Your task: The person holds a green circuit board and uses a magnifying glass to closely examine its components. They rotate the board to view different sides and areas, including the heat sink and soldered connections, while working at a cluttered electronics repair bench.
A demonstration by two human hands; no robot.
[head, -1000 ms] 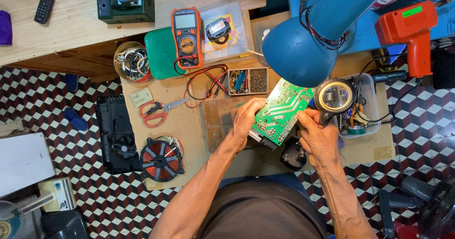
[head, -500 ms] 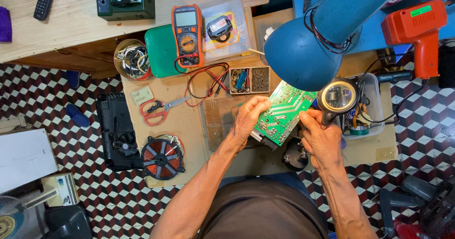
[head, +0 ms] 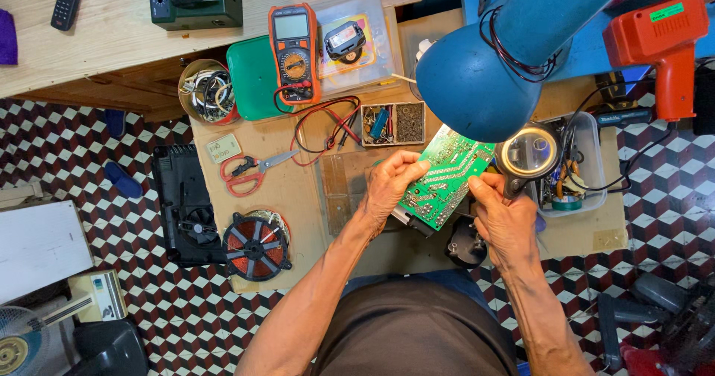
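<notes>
Both hands hold a green circuit board (head: 445, 176) tilted above the middle of the wooden worktable (head: 298, 197), just under the shade of a blue desk lamp (head: 491, 70). The left hand (head: 389, 188) grips the board's left edge, fingers curled closed over the top face and thumb beneath. The right hand (head: 505, 221) is at the board's right, nearer corner, fingers bent and pinching the edge; just beyond its knuckles a round magnifier (head: 529, 155) shows, and whether that hand also holds the magnifier cannot be told. Farther off on the table lie an orange multimeter (head: 295, 52) with red and black leads, and a small box of parts (head: 393, 123). To the left lie red-handled scissors (head: 249, 171), with a copper coil (head: 256, 245) at the near left edge.
</notes>
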